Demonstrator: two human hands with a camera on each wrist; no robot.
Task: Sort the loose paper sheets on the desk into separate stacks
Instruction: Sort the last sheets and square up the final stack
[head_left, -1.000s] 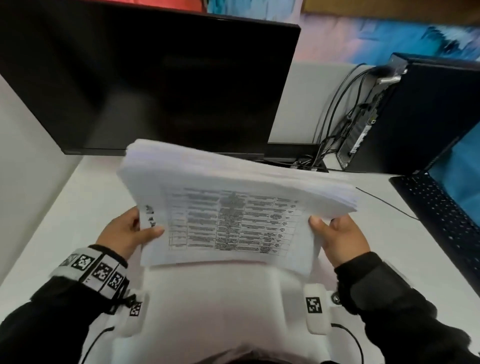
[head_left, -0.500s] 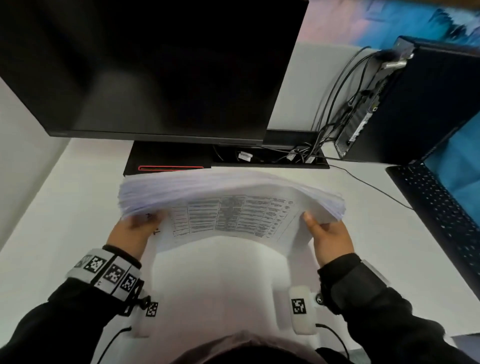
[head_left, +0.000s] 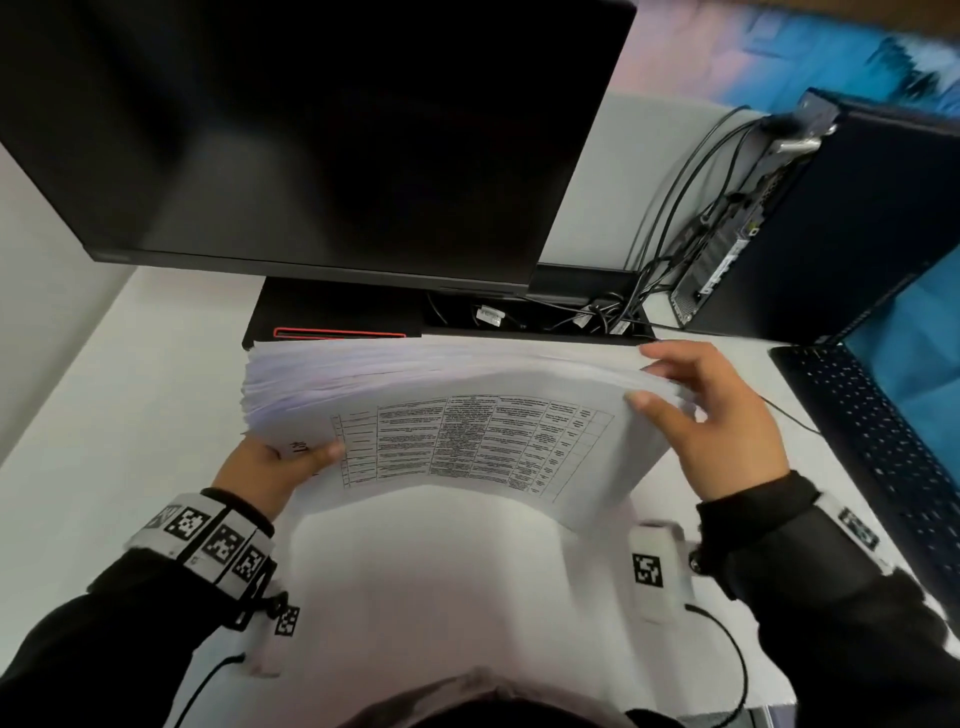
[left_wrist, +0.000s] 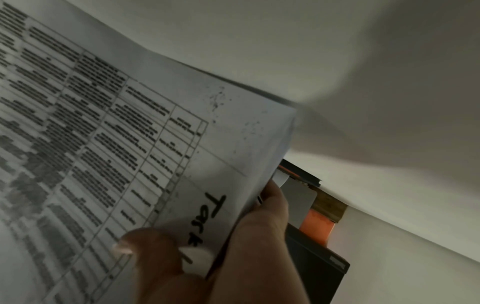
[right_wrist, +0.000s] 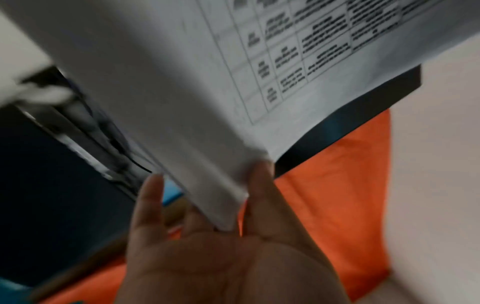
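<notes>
A thick stack of white paper sheets (head_left: 467, 415) is held low over the white desk (head_left: 130, 389), its top sheet printed with a table. My left hand (head_left: 280, 467) grips the near left corner, thumb on top beside handwritten ink; the left wrist view shows that hand (left_wrist: 182, 257) pinching the stack (left_wrist: 103, 144). My right hand (head_left: 717, 431) holds the right edge, thumb on the top sheet and fingers spread around the side. In the right wrist view the stack (right_wrist: 182, 82) sits wedged between the thumb and fingers of that hand (right_wrist: 221, 236). The lower sheets are hidden.
A black monitor (head_left: 311, 130) stands just behind the stack on a base (head_left: 332, 317) with a red stripe. A black computer tower (head_left: 831, 223) with cables (head_left: 665, 208) is at the back right. A dark keyboard (head_left: 883, 447) lies along the right.
The stack has come down and moved away from me toward the monitor base. My right hand has slid from the near right corner farther along the right edge, its fingers now spread.
</notes>
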